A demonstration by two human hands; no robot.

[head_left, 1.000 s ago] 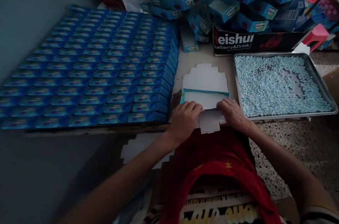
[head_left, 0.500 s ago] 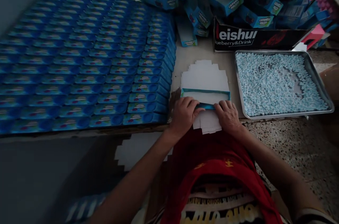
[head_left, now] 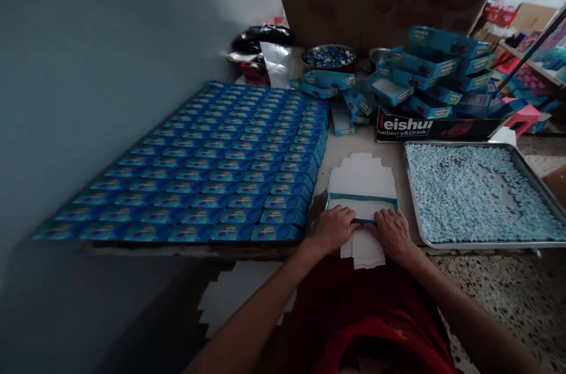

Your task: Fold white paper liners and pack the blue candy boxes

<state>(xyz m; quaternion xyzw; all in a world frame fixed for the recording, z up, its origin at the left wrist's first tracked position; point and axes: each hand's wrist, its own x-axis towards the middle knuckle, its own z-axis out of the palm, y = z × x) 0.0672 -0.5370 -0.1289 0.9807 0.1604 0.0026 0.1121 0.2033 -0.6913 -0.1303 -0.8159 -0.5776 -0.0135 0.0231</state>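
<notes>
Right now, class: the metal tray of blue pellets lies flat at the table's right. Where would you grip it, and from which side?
Probably by the raised rim of the metal tray, one hand on each long side, kept level: the tray is shallow and the blue pellets lie loose.

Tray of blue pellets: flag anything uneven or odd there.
The tray holds pale blue pellets spread unevenly: a bare patch of metal shows right of centre. None lie spilled outside the rim as far as visible.

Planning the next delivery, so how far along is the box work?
Done: many rows of closed blue boxes lined up by the wall. In hand: left hand and right hand fold a flat carton blank. Left: the tray of blue candies and open boxes piled behind.
</notes>
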